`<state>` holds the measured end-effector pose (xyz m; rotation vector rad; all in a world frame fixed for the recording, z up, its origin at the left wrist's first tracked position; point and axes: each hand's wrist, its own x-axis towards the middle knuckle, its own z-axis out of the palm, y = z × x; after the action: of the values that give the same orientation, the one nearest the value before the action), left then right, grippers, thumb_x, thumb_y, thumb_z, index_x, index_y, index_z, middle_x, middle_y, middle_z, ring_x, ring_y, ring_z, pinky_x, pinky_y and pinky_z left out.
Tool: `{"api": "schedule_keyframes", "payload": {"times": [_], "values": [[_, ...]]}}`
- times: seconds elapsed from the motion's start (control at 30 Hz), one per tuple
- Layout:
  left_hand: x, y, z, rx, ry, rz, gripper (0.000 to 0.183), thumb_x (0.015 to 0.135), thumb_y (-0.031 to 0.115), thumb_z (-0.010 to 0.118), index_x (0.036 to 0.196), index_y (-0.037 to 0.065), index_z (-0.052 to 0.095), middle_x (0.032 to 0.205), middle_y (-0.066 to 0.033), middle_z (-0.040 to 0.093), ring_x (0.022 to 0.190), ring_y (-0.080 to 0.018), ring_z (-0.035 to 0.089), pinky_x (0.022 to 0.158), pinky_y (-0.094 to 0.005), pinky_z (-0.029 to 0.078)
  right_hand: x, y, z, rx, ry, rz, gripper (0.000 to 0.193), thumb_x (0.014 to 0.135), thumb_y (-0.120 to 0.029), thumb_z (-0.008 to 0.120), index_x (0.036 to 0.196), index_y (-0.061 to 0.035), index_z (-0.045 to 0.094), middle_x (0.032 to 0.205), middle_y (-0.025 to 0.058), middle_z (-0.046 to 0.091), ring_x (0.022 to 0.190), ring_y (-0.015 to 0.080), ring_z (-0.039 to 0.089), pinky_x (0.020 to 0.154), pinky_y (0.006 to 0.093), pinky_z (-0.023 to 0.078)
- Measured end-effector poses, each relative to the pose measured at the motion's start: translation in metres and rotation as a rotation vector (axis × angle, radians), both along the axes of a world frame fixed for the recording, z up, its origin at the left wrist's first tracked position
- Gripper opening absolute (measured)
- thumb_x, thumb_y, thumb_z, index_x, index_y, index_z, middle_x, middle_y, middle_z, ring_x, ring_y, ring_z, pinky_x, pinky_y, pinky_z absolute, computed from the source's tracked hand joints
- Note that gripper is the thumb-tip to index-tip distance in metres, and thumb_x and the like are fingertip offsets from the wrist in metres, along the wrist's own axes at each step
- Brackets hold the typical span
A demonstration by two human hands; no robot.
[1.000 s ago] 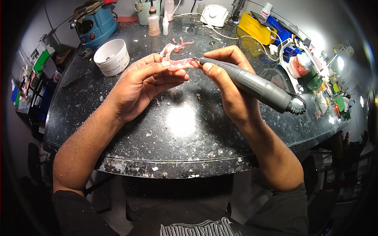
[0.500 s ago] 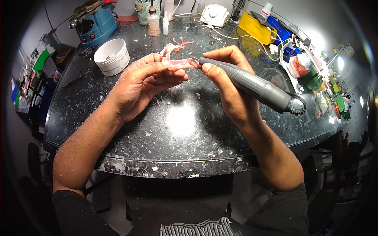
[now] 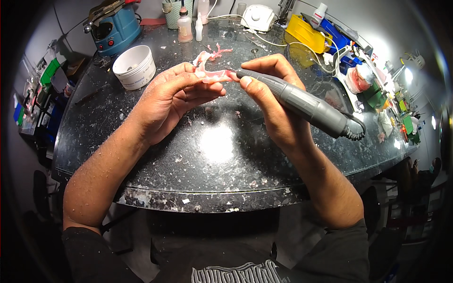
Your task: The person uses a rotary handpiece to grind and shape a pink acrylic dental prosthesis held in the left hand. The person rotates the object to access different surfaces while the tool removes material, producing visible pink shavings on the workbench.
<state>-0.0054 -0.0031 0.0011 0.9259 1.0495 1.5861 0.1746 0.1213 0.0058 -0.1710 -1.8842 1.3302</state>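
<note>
Above the middle of the table, my left hand point(image 3: 165, 96) pinches a curved pink and whitish denture piece point(image 3: 203, 63) between thumb and fingers. The piece arches away from me, and its near limb runs to the right. My right hand point(image 3: 283, 104) grips a dark grey rotary handpiece point(image 3: 302, 101) like a pen. Its thin tip meets or nearly meets the right end of the denture piece; contact is hard to tell. A coiled cord leaves the handpiece's back end. Just behind the denture piece lies a branching pink scrap point(image 3: 219, 51).
A white tub point(image 3: 134, 78) stands left of my left hand. Farther back are a blue machine point(image 3: 118, 33), a dropper bottle point(image 3: 184, 28) and a white control box point(image 3: 258, 18). A yellow bin point(image 3: 306, 34) and dental model point(image 3: 359, 79) sit at right. Crumbs dot the dark table point(image 3: 264, 160).
The handpiece and its tip have shifted very slightly left along the denture piece. My left hand keeps the piece in nearly the same place.
</note>
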Motion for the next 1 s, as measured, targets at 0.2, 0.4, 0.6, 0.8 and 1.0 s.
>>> {"api": "schedule_keyframes", "payload": {"times": [0.2,0.4,0.6,0.8,1.0], "values": [[0.001,0.000,0.001,-0.015,-0.004,0.020,0.038,0.096,0.022,0.059,0.125,0.000,0.051,0.114,-0.0142,0.067,0.106,-0.0251,0.066,0.105,-0.0417,0.045,0.000,-0.002,0.001,-0.013,-0.026,0.002,0.022,0.092,-0.014,0.067,0.108,-0.0014,0.060,0.095,0.0018,0.062,0.085,0.0040,0.054,0.074,0.0189,0.044],[-0.001,0.000,0.000,-0.015,-0.005,0.023,0.045,0.096,0.021,0.059,0.132,-0.002,0.045,0.115,-0.0148,0.066,0.107,-0.0244,0.065,0.106,-0.0422,0.045,0.001,-0.005,0.004,-0.018,-0.038,0.066,0.021,0.092,-0.013,0.067,0.108,-0.0015,0.060,0.094,0.0019,0.062,0.083,0.0040,0.054,0.073,0.0184,0.044],[0.001,0.002,-0.002,-0.003,-0.106,0.012,0.019,0.097,0.016,0.056,0.106,-0.001,0.059,0.109,-0.0170,0.069,0.107,-0.0249,0.067,0.105,-0.0401,0.048,-0.003,0.004,-0.007,-0.010,0.041,-0.027,0.020,0.093,-0.011,0.066,0.108,-0.0012,0.056,0.099,0.0028,0.059,0.088,0.0060,0.054,0.077,0.0196,0.045],[0.008,0.002,0.002,-0.037,-0.144,-0.019,0.033,0.096,0.016,0.057,0.120,-0.006,0.058,0.113,-0.0192,0.067,0.111,-0.0253,0.065,0.107,-0.0407,0.046,-0.001,0.007,-0.007,0.052,0.000,-0.058,0.021,0.092,-0.012,0.067,0.108,-0.0016,0.057,0.098,0.0014,0.058,0.087,0.0049,0.053,0.076,0.0192,0.045],[0.007,0.001,0.002,-0.024,-0.162,-0.047,0.037,0.097,0.018,0.055,0.125,-0.008,0.055,0.119,-0.0198,0.065,0.113,-0.0248,0.064,0.108,-0.0399,0.045,-0.002,0.004,-0.005,0.031,0.021,-0.030,0.021,0.092,-0.013,0.067,0.108,-0.0020,0.058,0.096,0.0009,0.059,0.085,0.0041,0.052,0.074,0.0187,0.044]]}}
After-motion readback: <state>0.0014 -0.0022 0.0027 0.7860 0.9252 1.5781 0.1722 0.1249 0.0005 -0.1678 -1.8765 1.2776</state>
